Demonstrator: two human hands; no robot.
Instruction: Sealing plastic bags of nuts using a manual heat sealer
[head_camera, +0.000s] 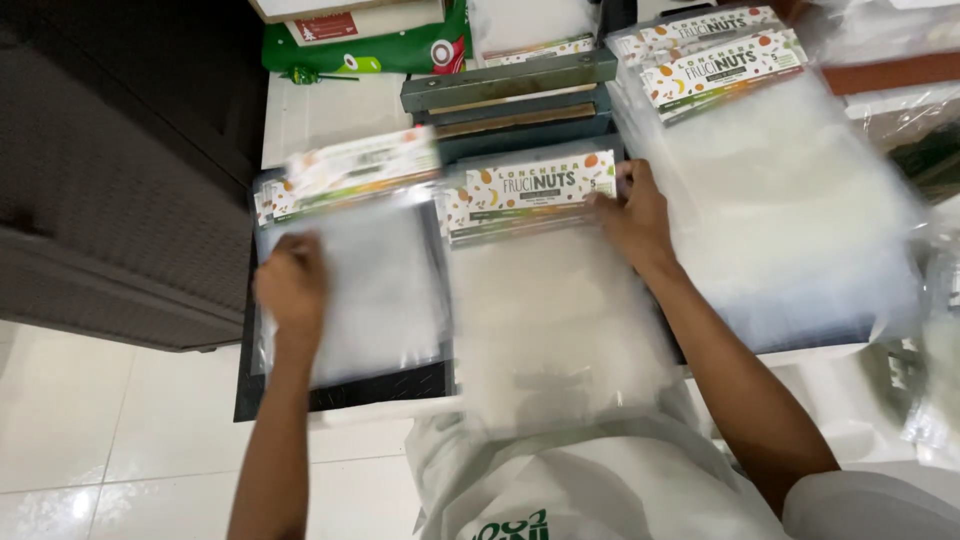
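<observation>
My left hand (291, 282) grips the left edge of a clear plastic bag with a printed header card (352, 270), which lies on a pile at the left of the table and looks blurred by motion. My right hand (632, 215) holds the top right corner of a second clear bag with a printed header (545, 270), lying in the middle in front of me. Its header end sits just below a blue-grey heat sealer (510, 95) at the back.
A stack of the same clear bags (760, 190) lies at the right. A dark mat (380, 385) covers the white table's left part. A green package (370, 50) and boxes stand at the back. A dark cabinet (120, 170) is at the left, above the white tiled floor.
</observation>
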